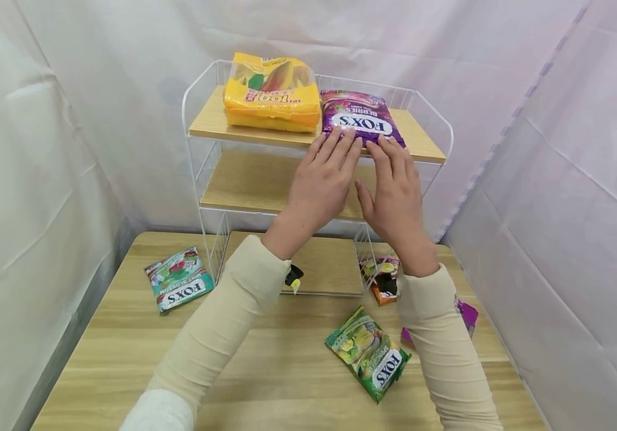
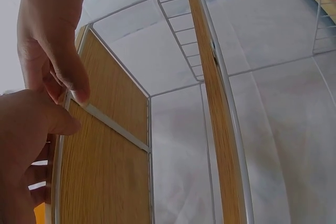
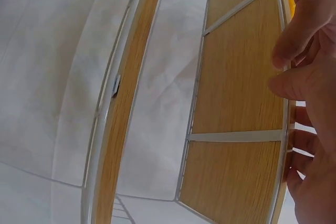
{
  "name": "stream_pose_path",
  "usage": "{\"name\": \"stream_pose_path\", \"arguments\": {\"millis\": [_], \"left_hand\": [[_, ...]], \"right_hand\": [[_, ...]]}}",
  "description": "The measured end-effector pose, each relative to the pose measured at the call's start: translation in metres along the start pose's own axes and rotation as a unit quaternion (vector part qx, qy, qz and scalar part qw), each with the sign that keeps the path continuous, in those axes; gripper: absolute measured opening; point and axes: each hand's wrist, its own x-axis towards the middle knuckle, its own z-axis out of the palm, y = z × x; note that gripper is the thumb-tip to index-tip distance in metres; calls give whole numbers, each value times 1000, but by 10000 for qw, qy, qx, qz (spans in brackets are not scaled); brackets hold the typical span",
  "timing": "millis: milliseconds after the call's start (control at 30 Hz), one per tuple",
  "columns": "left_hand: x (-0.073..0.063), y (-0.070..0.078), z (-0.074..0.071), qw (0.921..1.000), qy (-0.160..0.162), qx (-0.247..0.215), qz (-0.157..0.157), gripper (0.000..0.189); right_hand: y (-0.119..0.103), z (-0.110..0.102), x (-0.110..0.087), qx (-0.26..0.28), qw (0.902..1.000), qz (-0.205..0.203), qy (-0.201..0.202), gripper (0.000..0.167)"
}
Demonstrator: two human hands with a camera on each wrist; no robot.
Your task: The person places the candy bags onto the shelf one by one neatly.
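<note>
A purple Fox's Berries candy bag lies flat on the top board of a white wire shelf rack, at its front right. My left hand reaches up to the bag's near edge, its straight fingers resting there. Beside it my right hand lays straight fingertips on the bag's near right corner, thumb spread. In both wrist views the thumbs show below the top board, near its front edge, with the bag hidden above. A yellow bag with a mango picture stands left of the purple one.
Two lower wooden boards of the rack, the middle one nearest, sit beneath the hands. On the table are a teal Fox's bag, a green Fox's bag, an orange packet and a purple packet partly behind the right sleeve.
</note>
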Motion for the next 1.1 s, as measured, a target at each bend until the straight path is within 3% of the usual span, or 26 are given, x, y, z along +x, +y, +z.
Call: {"name": "stream_pose_path", "arguments": {"millis": [300,433,567,800,967,1100], "left_hand": [[-8,0,-1,9998,-120,115,64,59],[-19,1,-3,9999,82,19,147,57],[-34,-2,-4,9982,494,-179,289,54],[-73,-10,4,9906,1139,-691,320,54],[-107,-2,22,9883,1096,-1006,321,52],[-138,7,38,9910,792,-1034,317,53]], "right_hand": [[-4,-4,-5,-6,9996,-30,-270,65],[-11,-7,-17,166,9994,58,-296,63],[-18,-6,-33,484,9987,45,-120,59],[-29,11,-64,1244,9921,155,-68,55],[-38,24,-83,1501,9878,302,-280,48],[-43,32,-99,1688,9827,594,-467,45]]}}
